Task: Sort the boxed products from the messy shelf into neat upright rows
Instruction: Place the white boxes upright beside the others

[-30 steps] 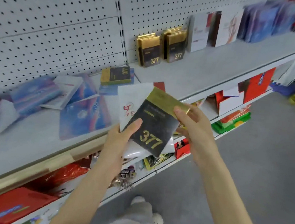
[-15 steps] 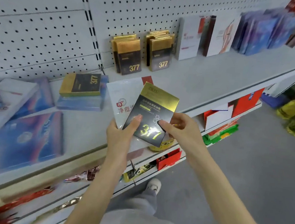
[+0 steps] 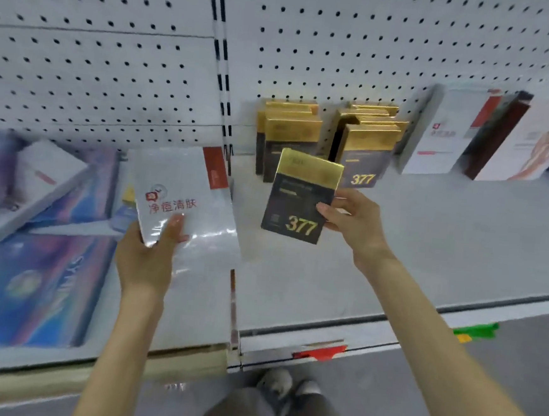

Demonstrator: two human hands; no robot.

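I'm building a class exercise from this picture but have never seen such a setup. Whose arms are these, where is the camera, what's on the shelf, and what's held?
No machine here: these are a person's two bare arms, filmed by a wide-angle camera worn on the head, looking forward and down. The left hand holds a flat white box with red lettering, thumb on its front. The right hand has its grip on a black box with a gold top marked 377, held above the white metal shelf. Behind it, matching black-and-gold boxes stand upright in two rows against the white pegboard; taller white boxes stand to their right. On the left, blue-purple flat boxes lie jumbled.
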